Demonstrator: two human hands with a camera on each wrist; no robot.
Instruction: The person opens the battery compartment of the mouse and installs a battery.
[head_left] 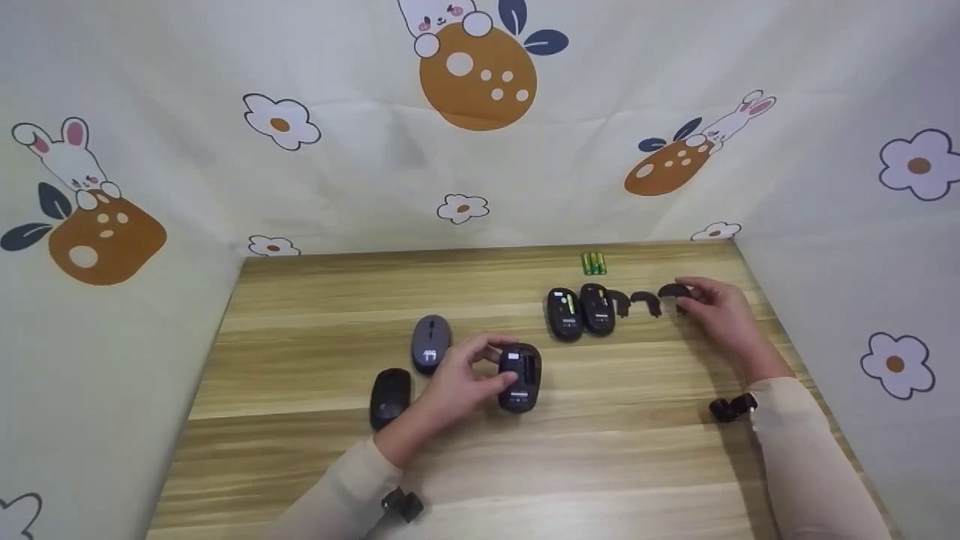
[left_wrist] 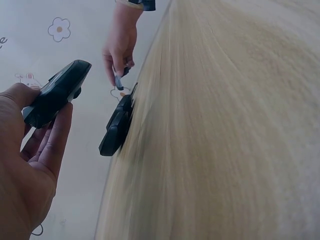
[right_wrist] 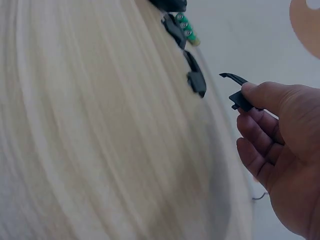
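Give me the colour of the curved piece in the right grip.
The curved piece is black; it shows best in the right wrist view.

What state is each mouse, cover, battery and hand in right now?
Left hand, holding a mouse
Held mouse, bay uncovered, no battery visible
Right hand, pinching a cover
Held cover, detached
Two overturned mice, bays uncovered, battery visible in each
Two table covers, detached, lying loose
Loose batteries, side by side, outside the mice
Grey mouse, top up
Black mouse near left forearm, top up
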